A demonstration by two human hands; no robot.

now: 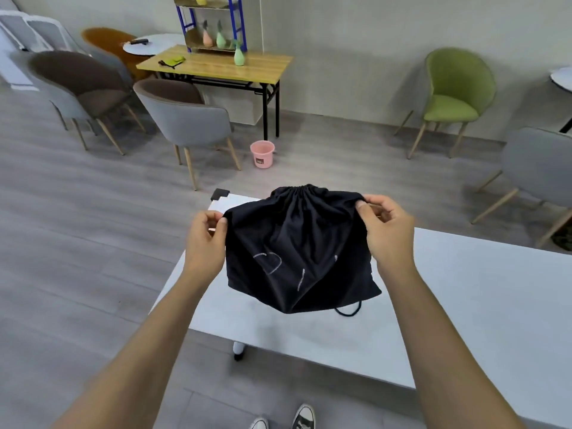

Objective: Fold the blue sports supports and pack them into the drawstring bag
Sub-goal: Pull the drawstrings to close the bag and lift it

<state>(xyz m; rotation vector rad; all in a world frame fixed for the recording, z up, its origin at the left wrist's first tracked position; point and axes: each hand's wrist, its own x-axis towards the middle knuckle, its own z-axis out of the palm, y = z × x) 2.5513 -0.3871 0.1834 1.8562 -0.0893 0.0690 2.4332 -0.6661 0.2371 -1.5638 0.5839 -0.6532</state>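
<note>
White worktop (464,305) filling the lower right, from 6 o'clock out toward 3 o'clock, one white leg with a dark foot showing under its near edge. Grey plank floor (77,227) across the left half and beyond. Held up above the worktop's far-left corner, at the centre of view: black drawstring bag (297,252), mouth gathered shut in tight pleats at its 12 o'clock edge, body sagging in folds, faint pale markings on the front, lower edge hanging close over the worktop. Left hand (205,239) pinched on the bag's upper corner at 9 o'clock, thumb and fingertips closed on the cloth. Right hand (387,230) clamped on the opposite upper corner at 2 o'clock, fingers curled over the fabric; the two hands well apart, the bag stretched between them. Thin dark cord loop (348,309) dangling from the bag's underside at 5 o'clock. Farther off, at 12 o'clock: wooden table (216,65) with vases against the wall; grey chair (185,119) at 11 o'clock; green chair (455,97) at 2 o'clock; small pink bucket (262,153) on the floor near the wooden table's leg. At 6 o'clock, toes of two sneakers (305,416) on the floor.
</note>
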